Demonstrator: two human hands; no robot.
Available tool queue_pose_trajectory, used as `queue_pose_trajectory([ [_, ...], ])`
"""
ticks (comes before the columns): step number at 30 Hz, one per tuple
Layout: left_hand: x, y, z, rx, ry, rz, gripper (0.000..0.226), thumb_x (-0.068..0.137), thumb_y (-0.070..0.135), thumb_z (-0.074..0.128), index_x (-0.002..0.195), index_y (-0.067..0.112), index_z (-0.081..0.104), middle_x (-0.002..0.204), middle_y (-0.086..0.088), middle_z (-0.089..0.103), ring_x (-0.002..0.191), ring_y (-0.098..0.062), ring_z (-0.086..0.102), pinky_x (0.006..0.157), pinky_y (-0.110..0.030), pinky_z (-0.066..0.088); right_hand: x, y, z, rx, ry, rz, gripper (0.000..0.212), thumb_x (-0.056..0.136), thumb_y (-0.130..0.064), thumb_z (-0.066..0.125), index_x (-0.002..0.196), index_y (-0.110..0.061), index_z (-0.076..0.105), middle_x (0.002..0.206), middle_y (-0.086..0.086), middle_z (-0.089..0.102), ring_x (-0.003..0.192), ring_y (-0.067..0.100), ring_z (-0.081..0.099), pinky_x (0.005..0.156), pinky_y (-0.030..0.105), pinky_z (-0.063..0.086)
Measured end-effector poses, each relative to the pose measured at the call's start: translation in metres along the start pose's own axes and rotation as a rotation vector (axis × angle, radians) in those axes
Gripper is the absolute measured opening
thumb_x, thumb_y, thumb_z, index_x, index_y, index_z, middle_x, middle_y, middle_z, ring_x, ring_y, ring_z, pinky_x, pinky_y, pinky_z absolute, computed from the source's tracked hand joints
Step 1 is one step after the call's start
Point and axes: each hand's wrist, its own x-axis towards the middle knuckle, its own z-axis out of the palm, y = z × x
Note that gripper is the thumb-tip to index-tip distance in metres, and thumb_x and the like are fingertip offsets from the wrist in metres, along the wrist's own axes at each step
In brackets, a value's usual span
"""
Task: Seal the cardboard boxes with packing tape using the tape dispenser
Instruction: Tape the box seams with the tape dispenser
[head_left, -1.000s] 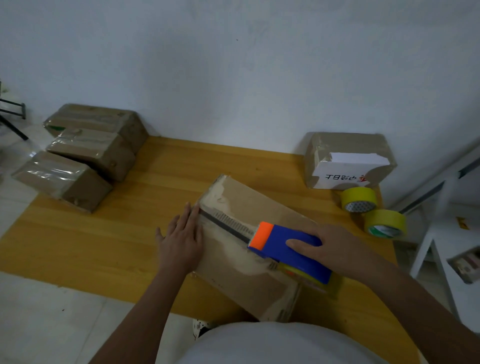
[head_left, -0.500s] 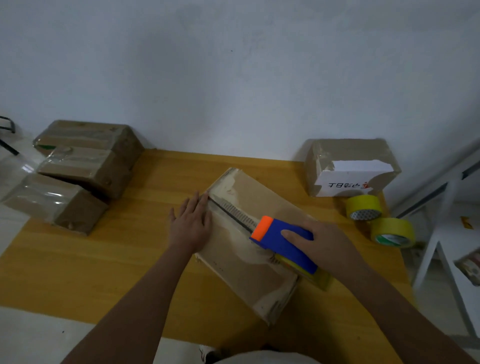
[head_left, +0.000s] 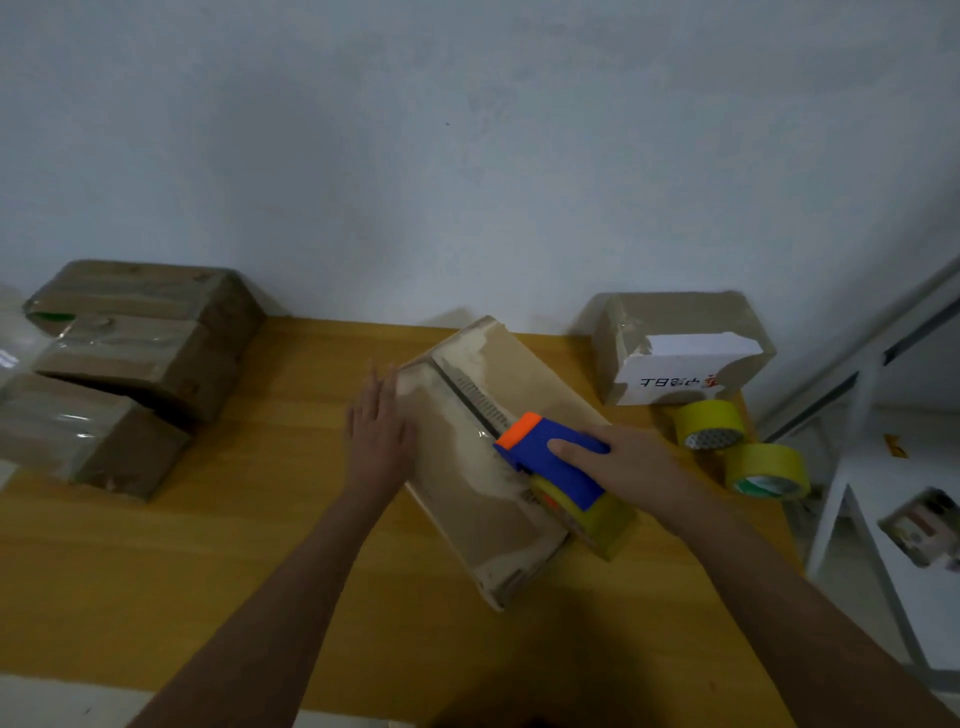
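Mid-strip on this one: my right hand (head_left: 631, 462) is curled around the blue-and-orange tape dispenser (head_left: 553, 462), riding the seam of the box (head_left: 483, 457) lying slantwise mid-tabletop (head_left: 260, 545), roughly halfway along it by the look of things. Left hand (head_left: 379, 431) is flat, fingers straight, pressing the box's left side to hold it put. Count-wise: two spare yellow tape rolls (head_left: 709, 423) near the right edge, one labelled box (head_left: 680, 348) at the back right corner, and three boxes (head_left: 140, 358) stacked at the left edge that look wrapped already.
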Motion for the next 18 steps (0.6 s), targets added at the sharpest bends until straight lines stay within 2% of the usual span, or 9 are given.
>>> queue_pose_trajectory([
  [1,-0.020,0.004,0.002,-0.120,0.031,-0.051,0.064,0.102,0.023,0.046,0.157,0.011,0.016,0.165,-0.013,0.001,0.148,-0.033,0.019,0.116,-0.054,0.026,0.001,0.000,-0.002,0.045,-0.025,0.019,0.057,0.084,-0.063,0.058,0.127,-0.025,0.059,0.104,-0.007,0.063,0.084,0.004,0.058,0.069,0.022,0.049],
  [3,-0.053,0.015,0.010,-0.345,0.025,-0.208,0.069,0.102,0.026,0.049,0.157,0.011,0.011,0.165,-0.011,-0.005,0.150,-0.032,0.015,0.114,-0.051,0.033,0.005,0.001,-0.005,0.078,-0.050,0.036,0.073,0.081,-0.063,0.061,0.141,-0.025,0.046,0.132,-0.001,0.056,0.102,0.012,0.058,0.081,0.026,0.049],
  [6,-0.080,0.038,0.024,-0.516,-0.014,-0.405,0.073,0.102,0.031,0.048,0.158,0.017,0.003,0.165,-0.005,-0.011,0.152,-0.022,0.003,0.115,-0.034,0.024,0.013,0.003,-0.007,0.181,-0.097,0.072,0.099,0.078,-0.064,0.065,0.154,-0.022,0.018,0.154,0.002,0.033,0.130,0.022,0.044,0.087,0.029,0.041],
  [8,-0.089,0.054,0.030,-0.586,0.001,-0.426,0.072,0.102,0.033,0.047,0.158,0.020,0.003,0.165,-0.002,-0.009,0.151,-0.019,0.005,0.109,-0.026,0.021,0.017,0.006,-0.009,0.233,-0.142,0.105,0.105,0.075,-0.065,0.066,0.154,-0.024,0.010,0.157,0.002,0.026,0.132,0.023,0.041,0.086,0.028,0.038],
  [11,-0.096,0.071,0.037,-0.640,0.007,-0.455,0.070,0.101,0.036,0.047,0.157,0.026,0.006,0.165,-0.001,-0.006,0.151,-0.021,0.009,0.105,-0.027,0.026,0.021,0.012,-0.010,0.267,-0.167,0.148,0.114,0.068,-0.070,0.067,0.155,-0.026,0.007,0.157,0.003,0.027,0.132,0.025,0.041,0.086,0.030,0.040],
  [13,-0.099,0.079,0.040,-0.660,0.014,-0.484,0.069,0.101,0.036,0.047,0.157,0.027,0.007,0.165,0.000,-0.009,0.151,-0.023,0.008,0.108,-0.031,0.029,0.023,0.014,-0.009,0.300,-0.158,0.147,0.121,0.063,-0.071,0.068,0.155,-0.027,0.003,0.158,0.004,0.026,0.135,0.027,0.040,0.091,0.033,0.042],
  [16,-0.103,0.087,0.044,-0.696,0.027,-0.493,0.071,0.100,0.038,0.048,0.157,0.032,0.007,0.164,0.004,-0.016,0.151,-0.022,0.005,0.114,-0.043,0.034,0.023,0.015,-0.007,0.343,-0.153,0.133,0.122,0.059,-0.072,0.069,0.154,-0.029,0.006,0.156,0.003,0.029,0.131,0.025,0.043,0.085,0.030,0.042],
  [18,-0.102,0.090,0.047,-0.693,0.047,-0.500,0.071,0.100,0.037,0.049,0.157,0.032,0.006,0.163,0.004,-0.019,0.152,-0.021,0.001,0.115,-0.047,0.032,0.022,0.016,-0.005,0.338,-0.139,0.125,0.122,0.057,-0.074,0.068,0.154,-0.029,0.009,0.157,0.003,0.029,0.132,0.025,0.042,0.088,0.030,0.042],
])
